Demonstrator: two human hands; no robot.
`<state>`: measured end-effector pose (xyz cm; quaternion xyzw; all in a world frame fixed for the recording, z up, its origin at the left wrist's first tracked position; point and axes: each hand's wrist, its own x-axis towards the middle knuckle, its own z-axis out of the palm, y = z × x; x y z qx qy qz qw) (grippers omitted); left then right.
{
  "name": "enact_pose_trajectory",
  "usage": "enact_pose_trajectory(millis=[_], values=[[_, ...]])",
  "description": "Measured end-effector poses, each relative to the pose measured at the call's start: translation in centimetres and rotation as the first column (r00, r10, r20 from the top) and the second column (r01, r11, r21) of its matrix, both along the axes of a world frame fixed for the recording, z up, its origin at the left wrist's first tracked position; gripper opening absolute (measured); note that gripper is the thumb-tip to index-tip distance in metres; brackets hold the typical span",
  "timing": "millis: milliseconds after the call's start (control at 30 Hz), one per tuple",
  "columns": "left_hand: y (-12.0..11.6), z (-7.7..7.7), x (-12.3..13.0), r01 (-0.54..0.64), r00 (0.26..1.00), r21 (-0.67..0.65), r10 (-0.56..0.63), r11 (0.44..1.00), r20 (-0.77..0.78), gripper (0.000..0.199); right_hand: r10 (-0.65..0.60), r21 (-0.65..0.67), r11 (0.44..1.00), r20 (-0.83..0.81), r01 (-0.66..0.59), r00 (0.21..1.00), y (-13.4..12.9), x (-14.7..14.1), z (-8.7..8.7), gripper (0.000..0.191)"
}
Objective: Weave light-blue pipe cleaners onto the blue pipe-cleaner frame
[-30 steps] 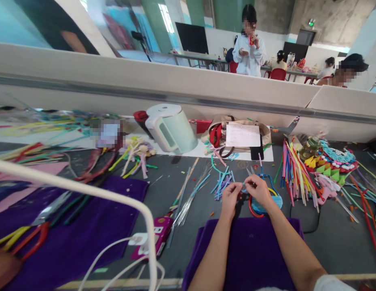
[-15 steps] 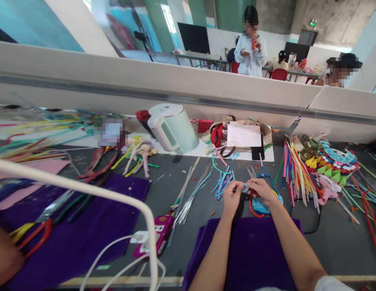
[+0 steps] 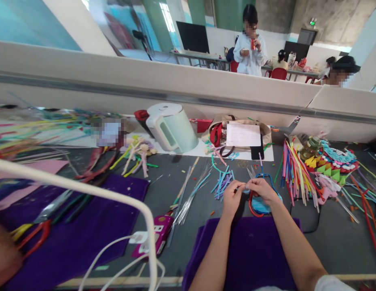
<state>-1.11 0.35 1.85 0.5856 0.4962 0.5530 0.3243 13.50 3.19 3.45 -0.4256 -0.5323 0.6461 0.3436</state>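
Note:
My left hand and my right hand meet fingertip to fingertip over the dark table. Both pinch a short light blue pipe cleaner, mostly covered by the fingers. Under my right hand lie scissors, blades pointing away, with a red handle showing. A blue fuzzy piece with a darker blue loop rests beside them, partly hidden by the same hand. Just left of the hands is a pile of short blue and purple pipe cleaners. Purple cloth lies beneath my forearms.
Multicoloured pipe cleaners fan out at right, near a glass jar. A kettle and a cloth bag stand behind. Thin wires, a magenta device and a white tube are at left.
My fingertips have come closer together, and less of the light blue pipe cleaner shows between them. Objects on the table have stayed where they were.

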Motion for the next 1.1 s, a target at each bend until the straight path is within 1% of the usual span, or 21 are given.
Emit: enact_pose_trajectory(millis=[100, 167, 200, 267, 333, 400, 433, 467, 500, 533, 567, 600, 667, 767, 833, 867, 900, 967, 1033, 1100], values=[[0.1, -0.6, 0.0, 0.018, 0.993, -0.138, -0.001, 0.99, 0.121, 0.024, -0.039, 0.194, 0.981, 0.103, 0.018, 0.994, 0.0, 0.0, 0.2, 0.02], [0.2, -0.9, 0.0, 0.056, 0.972, -0.233, 0.0, 0.971, 0.235, 0.027, -0.092, 0.358, 0.933, 0.199, 0.015, 0.976, 0.0, 0.1, 0.3, 0.016], [0.2, -1.1, 0.0, 0.077, 0.957, -0.265, 0.003, 0.961, 0.29, 0.028, -0.127, 0.443, 0.896, 0.254, 0.001, 0.959, -0.1, 0.1, 0.4, 0.014], [0.2, -1.2, 0.1, 0.114, 0.926, -0.305, 0.01, 0.945, 0.377, 0.029, -0.212, 0.601, 0.797, 0.362, -0.054, 0.908, -0.3, 0.1, 0.6, 0.011], [0.3, -1.2, 0.1, 0.145, 0.894, -0.342, 0.024, 0.928, 0.447, 0.029, -0.292, 0.722, 0.675, 0.45, -0.152, 0.844, -0.5, 0.0, 1.0, 0.011], [0.4, -1.1, 0.1, 0.187, 0.855, -0.391, 0.046, 0.901, 0.516, 0.028, -0.346, 0.786, 0.552, 0.52, -0.279, 0.781, -0.8, -0.2, 1.3, 0.013], [0.4, -1.1, 0.1, 0.209, 0.834, -0.416, 0.062, 0.885, 0.549, 0.028, -0.365, 0.797, 0.502, 0.547, -0.336, 0.753, -0.9, -0.3, 1.4, 0.015], [0.5, -1.1, 0.0, 0.229, 0.814, -0.439, 0.077, 0.869, 0.576, 0.028, -0.38, 0.801, 0.463, 0.567, -0.38, 0.731, -1.0, -0.5, 1.5, 0.016], [0.5, -1.1, 0.0, 0.241, 0.801, -0.455, 0.09, 0.857, 0.592, 0.028, -0.395, 0.801, 0.44, 0.578, -0.405, 0.714, -1.1, -0.6, 1.5, 0.018], [0.5, -1.1, 0.0, 0.241, 0.799, -0.463, 0.097, 0.853, 0.594, 0.028, -0.407, 0.803, 0.437, 0.579, -0.407, 0.706, -1.1, -0.7, 1.4, 0.018], [0.5, -1.0, 0.1, 0.225, 0.809, -0.46, 0.099, 0.859, 0.58, 0.028, -0.418, 0.805, 0.451, 0.571, -0.385, 0.706, -1.0, -0.7, 1.2, 0.018], [0.5, -1.0, 0.1, 0.195, 0.829, -0.445, 0.095, 0.874, 0.551, 0.029, -0.427, 0.807, 0.48, 0.557, -0.343, 0.713, -0.9, -0.7, 1.0, 0.016], [0.4, -1.0, 0.3, 0.106, 0.883, -0.382, 0.09, 0.918, 0.461, 0.029, -0.435, 0.793, 0.565, 0.522, -0.229, 0.734, -0.7, -0.5, 0.5, 0.013], [0.2, -1.0, 0.5, -0.053, 0.963, -0.216, 0.107, 0.975, 0.248, 0.029, -0.39, 0.717, 0.692, 0.473, -0.088, 0.79, -0.3, -0.2, -0.1, 0.013], [0.1, -1.0, 0.6, -0.109, 0.991, -0.094, 0.115, 0.99, 0.064, 0.023, -0.34, 0.658, 0.752, 0.442, -0.041, 0.83, -0.2, -0.1, -0.2, 0.013], [0.0, -1.1, 0.6, -0.118, 0.993, -0.046, 0.117, 0.992, -0.024, 0.02, -0.324, 0.637, 0.77, 0.427, -0.027, 0.844, -0.2, 0.0, -0.2, 0.013], [0.0, -1.2, 0.6, -0.119, 0.988, -0.01, 0.118, 0.993, -0.102, 0.017, -0.317, 0.625, 0.78, 0.417, -0.016, 0.852, -0.3, 0.0, -0.2, 0.012], [-0.1, -1.3, 0.6, -0.122, 0.968, 0.041, 0.128, 0.992, -0.217, 0.016, -0.325, 0.631, 0.776, 0.409, -0.006, 0.853, -0.4, 0.0, -0.1, 0.013], [-0.2, -1.4, 0.6, -0.123, 0.951, 0.084, 0.142, 0.989, -0.275, 0.017, -0.345, 0.66, 0.751, 0.413, -0.017, 0.843, -0.5, -0.1, 0.0, 0.012], [-0.3, -1.3, 0.6, -0.118, 0.944, 0.12, 0.148, 0.986, -0.293, 0.018, -0.36, 0.693, 0.719, 0.426, -0.043, 0.83, -0.6, -0.1, 0.1, 0.011]])
